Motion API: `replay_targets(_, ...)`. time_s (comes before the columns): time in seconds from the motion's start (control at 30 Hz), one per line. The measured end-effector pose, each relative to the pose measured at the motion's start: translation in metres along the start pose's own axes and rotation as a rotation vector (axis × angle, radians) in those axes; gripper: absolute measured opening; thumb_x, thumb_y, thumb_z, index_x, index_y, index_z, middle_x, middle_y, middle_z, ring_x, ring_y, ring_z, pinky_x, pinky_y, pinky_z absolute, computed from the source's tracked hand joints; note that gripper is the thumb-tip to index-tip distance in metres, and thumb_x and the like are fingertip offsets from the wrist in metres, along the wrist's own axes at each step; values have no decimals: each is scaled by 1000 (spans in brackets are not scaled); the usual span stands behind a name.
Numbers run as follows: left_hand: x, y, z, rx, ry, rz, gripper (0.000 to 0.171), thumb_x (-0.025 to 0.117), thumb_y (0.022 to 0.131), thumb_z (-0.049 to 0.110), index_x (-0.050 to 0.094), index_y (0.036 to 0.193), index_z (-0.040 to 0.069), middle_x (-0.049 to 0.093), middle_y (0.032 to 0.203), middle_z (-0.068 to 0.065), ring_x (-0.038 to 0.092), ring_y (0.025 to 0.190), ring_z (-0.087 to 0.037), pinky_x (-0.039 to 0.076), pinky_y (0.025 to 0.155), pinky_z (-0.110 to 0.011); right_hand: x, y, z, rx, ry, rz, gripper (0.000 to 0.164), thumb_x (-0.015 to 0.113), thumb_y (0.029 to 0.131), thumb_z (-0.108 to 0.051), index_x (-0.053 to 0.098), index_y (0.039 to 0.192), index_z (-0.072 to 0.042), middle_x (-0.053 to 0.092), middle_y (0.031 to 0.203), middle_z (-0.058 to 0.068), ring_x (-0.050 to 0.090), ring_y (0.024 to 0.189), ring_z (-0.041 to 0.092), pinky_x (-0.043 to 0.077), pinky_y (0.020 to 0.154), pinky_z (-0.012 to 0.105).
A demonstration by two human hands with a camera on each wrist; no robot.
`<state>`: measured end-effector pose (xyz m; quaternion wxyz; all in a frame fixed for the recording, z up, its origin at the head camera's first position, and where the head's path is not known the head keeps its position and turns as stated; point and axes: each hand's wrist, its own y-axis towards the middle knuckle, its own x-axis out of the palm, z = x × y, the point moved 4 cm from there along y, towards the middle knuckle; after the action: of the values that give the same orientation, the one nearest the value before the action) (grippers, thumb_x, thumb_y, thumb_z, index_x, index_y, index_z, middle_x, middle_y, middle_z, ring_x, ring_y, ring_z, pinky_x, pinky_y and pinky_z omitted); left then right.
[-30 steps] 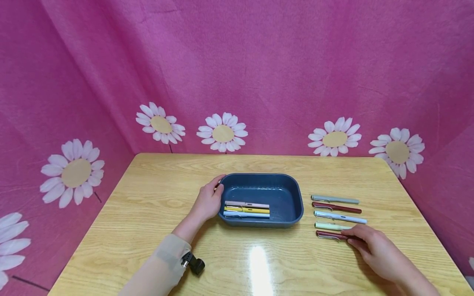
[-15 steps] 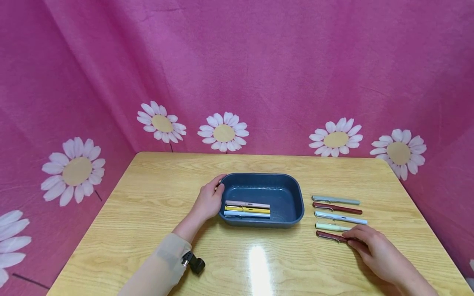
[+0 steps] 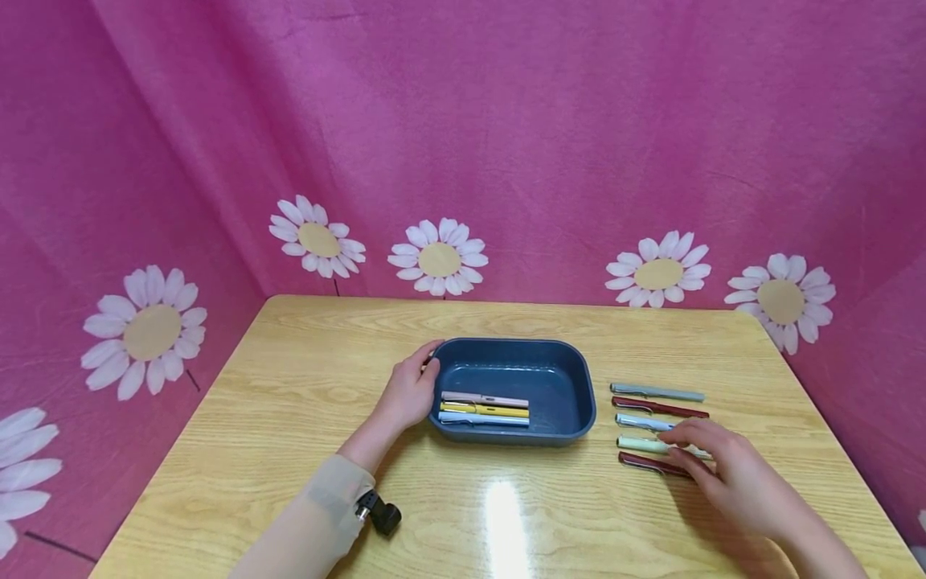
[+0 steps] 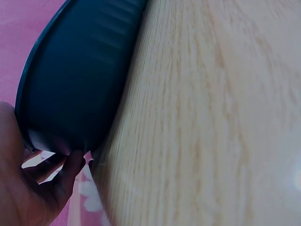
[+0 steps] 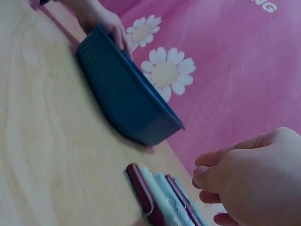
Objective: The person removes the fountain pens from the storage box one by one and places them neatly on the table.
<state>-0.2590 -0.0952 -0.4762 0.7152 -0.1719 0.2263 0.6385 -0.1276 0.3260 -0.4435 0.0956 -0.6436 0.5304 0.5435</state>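
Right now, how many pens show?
8. In the tray: pink pen, yellow pen, inner blue pen. On the table: grey pen, far red pen, outer blue pen, green pen, near red pen. The tray might hide more.

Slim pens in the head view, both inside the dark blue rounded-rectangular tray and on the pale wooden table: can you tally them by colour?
Dark red slim pens: 2
Light blue slim pens: 2
Pale green slim pen: 1
Grey-green slim pen: 1
Yellow slim pen: 1
Pale pink slim pen: 1
Total: 8
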Motion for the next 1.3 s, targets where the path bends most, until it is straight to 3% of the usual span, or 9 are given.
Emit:
replay_targets(0.13, -1, 0, 1, 2, -1, 0, 46, 43, 115, 24, 49, 159, 12, 57, 150, -18, 55, 137, -36, 40, 117, -55, -2, 16, -7, 0, 43, -8, 44, 82, 82, 13, 75, 113, -17, 73, 109, -4, 67, 99, 10, 45, 90, 9)
replay_targets(0.3, -1, 0, 1, 2, 6, -1, 46, 43, 115, 23, 49, 159, 12, 58, 149, -18, 55, 136, -35, 40, 116, -55, 0, 36, -15, -3, 76, -12, 44, 81, 87, 8, 74, 117, -23, 73, 112, -10, 69, 98, 11, 49, 87, 14)
replay_targets(0.47, -1, 1, 2, 8, 4, 6, 45, 43, 115, 22, 50, 158, 12, 58, 149, -18, 56, 135, -35, 41, 116, -54, 6, 56, -24, 4, 150, -41, 38, 77, 93, 5, 73, 125, -17, 73, 117, -10, 70, 95, 10, 56, 80, 24)
replay_targets(0.6, -1, 1, 1, 4, 4, 3, 46, 43, 115, 23, 49, 159, 13, 57, 150, -17, 54, 137, -35, 39, 117, -55, 14, 69, -28, 44, 200, -77, 35, 75, 97, 1, 71, 129, -11, 74, 111, -8, 69, 90, 8, 58, 76, 27)
replay_targets(0.77, 0, 1, 1, 9, 1, -2, 46, 43, 115, 23, 48, 159, 12, 58, 150, -18, 55, 137, -35, 39, 117, -54, 22, 80, -32, 61, 245, -111, 36, 71, 100, 1, 68, 134, -9, 76, 109, 0, 69, 93, 9, 59, 80, 30)
replay_targets(1.03, 2, 2, 0, 8, 0, -6, 46, 43, 115, 22, 49, 159, 13, 58, 149, -17, 55, 136, -34, 40, 117, -54, 34, 95, -35, 141, 335, -183, 34, 70, 103, -7, 67, 137, -13, 75, 114, -2, 69, 96, 12, 59, 81, 34)
replay_targets(1.3, 1, 0, 1, -6, 3, 4, 46, 43, 115, 23, 49, 159, 15, 58, 149, -17, 55, 136, -36, 41, 116, -57, 48, 114, -43, 115, 374, -237, 35, 68, 104, -7, 67, 137, -15, 74, 118, 3, 66, 103, 14, 57, 87, 37)
